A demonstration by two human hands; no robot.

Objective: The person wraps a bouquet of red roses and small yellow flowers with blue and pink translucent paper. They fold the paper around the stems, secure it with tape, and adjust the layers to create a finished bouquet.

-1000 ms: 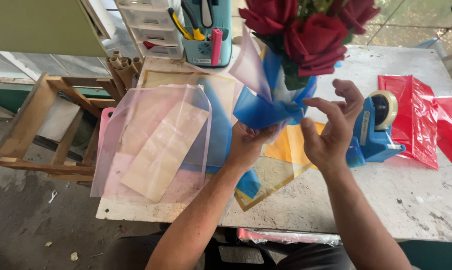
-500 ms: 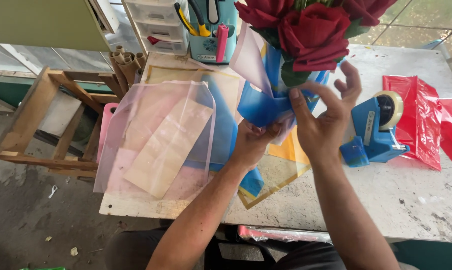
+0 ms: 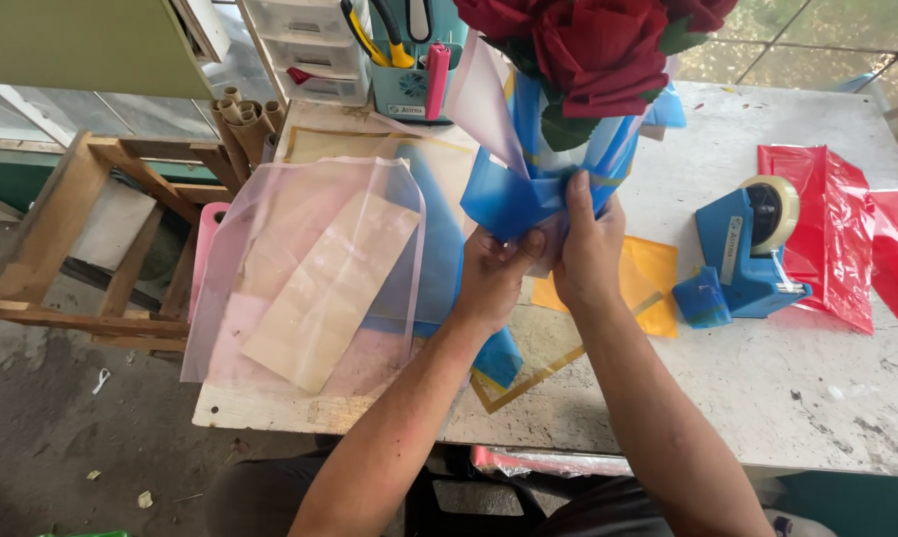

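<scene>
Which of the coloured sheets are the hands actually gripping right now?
The blue sheet, bunched round the red roses under both hands. The pink sheet and orange sheet lie flat on the table; the red sheet sits beyond the tape dispenser.

Both hands closed together, arms reaching up from below

The left hand [image 3: 494, 278] is curled in a loose fist, knuckles toward the camera and thumb pointing right, its tip touching the right hand [image 3: 588, 249]. The right hand stands a little higher, back of the hand facing the camera, fingers [image 3: 580, 194] stretched upward and pressed together, wrist straight. The two hands sit side by side and touch at the thumbs. Both forearms are bare. The left forearm runs diagonally from lower left up to the hand, the right from lower right, so the arms form a narrow V that meets at the hands. Palms are hidden
</scene>
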